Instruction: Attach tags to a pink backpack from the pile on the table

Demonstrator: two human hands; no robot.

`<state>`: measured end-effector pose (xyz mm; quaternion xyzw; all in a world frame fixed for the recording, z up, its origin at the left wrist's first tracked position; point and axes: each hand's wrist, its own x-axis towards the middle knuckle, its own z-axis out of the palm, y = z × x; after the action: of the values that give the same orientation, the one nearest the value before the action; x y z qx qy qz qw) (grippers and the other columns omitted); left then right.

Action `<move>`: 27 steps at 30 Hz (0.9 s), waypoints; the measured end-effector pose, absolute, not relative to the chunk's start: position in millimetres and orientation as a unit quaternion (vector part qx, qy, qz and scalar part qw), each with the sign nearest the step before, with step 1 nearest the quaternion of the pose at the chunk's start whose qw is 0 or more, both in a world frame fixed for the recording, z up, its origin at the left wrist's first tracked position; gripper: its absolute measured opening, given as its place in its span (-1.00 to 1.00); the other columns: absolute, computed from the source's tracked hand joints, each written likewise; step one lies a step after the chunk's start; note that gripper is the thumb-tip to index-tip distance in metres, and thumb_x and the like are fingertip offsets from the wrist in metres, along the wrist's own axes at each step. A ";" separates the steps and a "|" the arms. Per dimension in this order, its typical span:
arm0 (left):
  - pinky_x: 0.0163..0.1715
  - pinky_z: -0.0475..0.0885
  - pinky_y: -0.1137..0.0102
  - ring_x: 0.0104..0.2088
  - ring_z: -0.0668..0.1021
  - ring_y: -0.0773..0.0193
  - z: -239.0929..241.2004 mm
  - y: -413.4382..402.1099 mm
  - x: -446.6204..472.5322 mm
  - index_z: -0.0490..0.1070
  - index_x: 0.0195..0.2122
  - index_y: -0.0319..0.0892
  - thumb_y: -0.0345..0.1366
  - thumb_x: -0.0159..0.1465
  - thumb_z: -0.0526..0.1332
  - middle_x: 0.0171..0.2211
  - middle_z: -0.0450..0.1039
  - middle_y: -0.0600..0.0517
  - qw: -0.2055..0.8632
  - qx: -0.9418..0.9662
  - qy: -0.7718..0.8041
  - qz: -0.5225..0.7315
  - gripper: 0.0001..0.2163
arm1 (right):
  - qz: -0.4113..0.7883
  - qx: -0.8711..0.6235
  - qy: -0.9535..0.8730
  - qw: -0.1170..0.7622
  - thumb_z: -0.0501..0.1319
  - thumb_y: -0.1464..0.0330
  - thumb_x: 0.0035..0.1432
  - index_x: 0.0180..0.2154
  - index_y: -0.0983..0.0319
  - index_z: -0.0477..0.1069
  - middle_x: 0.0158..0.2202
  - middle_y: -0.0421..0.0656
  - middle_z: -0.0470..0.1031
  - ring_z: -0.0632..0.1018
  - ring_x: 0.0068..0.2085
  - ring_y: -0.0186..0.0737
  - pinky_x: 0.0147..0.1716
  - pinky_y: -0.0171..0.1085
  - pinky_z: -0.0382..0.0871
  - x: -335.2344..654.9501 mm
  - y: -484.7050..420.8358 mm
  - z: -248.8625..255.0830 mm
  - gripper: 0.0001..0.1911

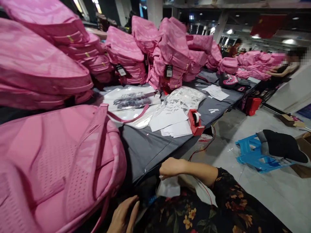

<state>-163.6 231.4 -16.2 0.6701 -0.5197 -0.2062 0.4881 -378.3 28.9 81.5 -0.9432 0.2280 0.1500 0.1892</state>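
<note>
Low in the view, my left hand [123, 213] is open, its fingers stretched out beside the large pink backpack [60, 161]. The backpack lies with its perforated straps facing up. My right hand [171, 167] is closed in front of the table's edge, at the top of a limp white piece [168, 187]. Whether that piece is paper or thin plastic I cannot tell. A red tape dispenser [195, 123] stands at the table edge beyond my right hand, touching white paper sheets [171, 123].
Stacked pink backpacks [170, 48] line the far side of the grey-covered table [148, 149]. Clear plastic bags [131, 100] lie in the middle. A blue stool [252, 150] stands on the floor at right. Another person [291, 64] works farther back.
</note>
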 end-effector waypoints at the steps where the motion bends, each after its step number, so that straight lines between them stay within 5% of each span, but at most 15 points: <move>1: -0.01 0.57 0.30 -0.16 0.67 0.12 -17.8 239.8 -174.3 0.60 -0.16 -0.05 0.10 0.27 0.30 -0.16 0.64 0.00 0.502 0.711 -0.468 -0.155 -0.66 | 0.175 -0.939 0.223 0.193 0.50 0.29 0.11 -0.52 0.22 0.57 -0.54 -0.17 0.58 0.48 -0.52 -0.29 -0.56 -0.35 0.10 -384.1 29.0 82.3 -0.75; 4: 0.09 0.49 0.16 -0.08 0.60 0.07 -13.9 251.7 -208.4 0.53 -0.10 -0.13 0.13 0.30 0.24 -0.14 0.57 -0.08 0.530 0.797 -0.282 -0.065 -0.59 | 0.193 -0.932 0.188 0.243 0.38 0.30 0.26 -0.46 0.29 0.60 -0.49 -0.07 0.60 0.46 -0.49 -0.28 -0.47 -0.33 0.19 -398.4 23.3 85.7 -0.74; 7: 0.17 0.42 0.12 0.10 0.53 -0.01 -10.2 236.3 -227.6 0.45 0.06 -0.15 0.21 0.23 0.27 0.04 0.49 -0.16 0.555 0.794 -0.216 -0.119 -0.42 | 0.173 -0.905 0.135 0.365 0.15 0.26 0.41 -0.29 0.32 0.64 -0.37 -0.07 0.63 0.50 -0.39 -0.27 -0.33 -0.34 0.25 -391.5 3.6 81.4 -0.64; 10: 0.23 0.34 0.16 0.14 0.51 0.02 -15.0 209.3 -224.7 0.44 0.06 -0.14 0.19 0.22 0.31 0.05 0.50 -0.15 0.602 0.756 -0.177 -0.187 -0.43 | 0.179 -0.894 0.121 0.393 0.04 0.14 0.44 -0.33 0.36 0.60 -0.45 -0.13 0.53 0.39 -0.42 -0.32 -0.33 -0.35 0.18 -366.8 -8.2 68.6 -0.47; 17: 0.16 0.33 0.18 0.02 0.50 0.03 -18.2 170.4 -217.6 0.56 -0.24 -0.11 0.00 0.15 0.43 -0.12 0.56 -0.07 0.621 0.746 -0.149 -0.189 -0.69 | 0.193 -0.903 0.140 0.357 -0.05 -0.16 0.36 -0.49 0.33 0.43 -0.55 -0.25 0.17 0.19 -0.42 -0.35 -0.39 -0.36 0.08 -364.5 -12.6 72.1 -0.25; 20: 0.12 0.35 0.22 -0.03 0.51 0.07 -13.6 168.7 -219.3 0.51 -0.40 -0.12 0.02 0.19 0.38 -0.23 0.55 -0.03 0.645 0.699 -0.192 -0.242 -0.70 | 0.156 -0.906 0.170 0.354 -0.09 -0.18 0.35 -0.47 0.29 0.40 -0.52 -0.24 0.24 0.23 -0.43 -0.33 -0.38 -0.35 0.13 -372.3 -24.2 86.8 -0.26; 23: -0.12 0.43 0.32 -0.29 0.52 0.22 -5.9 176.2 -224.0 0.46 -0.33 -0.14 0.09 0.26 0.28 -0.37 0.51 0.04 0.678 0.607 -0.230 -0.345 -0.64 | 0.073 -0.912 0.188 0.356 -0.07 -0.15 0.36 -0.40 0.28 0.42 -0.47 -0.19 0.35 0.32 -0.40 -0.28 -0.35 -0.33 0.19 -358.3 -26.9 92.7 -0.32; 27: -0.33 0.34 0.42 -0.46 0.39 0.34 2.8 191.6 -231.0 0.42 -0.34 -0.14 0.10 0.33 0.24 -0.49 0.37 0.14 0.672 0.639 -0.238 -0.289 -0.63 | 0.064 -0.906 0.142 0.394 -0.01 -0.23 0.27 -0.47 0.25 0.37 -0.52 -0.20 0.28 0.30 -0.43 -0.31 -0.37 -0.32 0.16 -307.8 -14.5 79.8 -0.30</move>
<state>-231.0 191.6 2.8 0.6394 -0.2379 -0.2887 0.6717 -307.8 -14.5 79.8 -0.9059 0.1417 0.0639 0.3940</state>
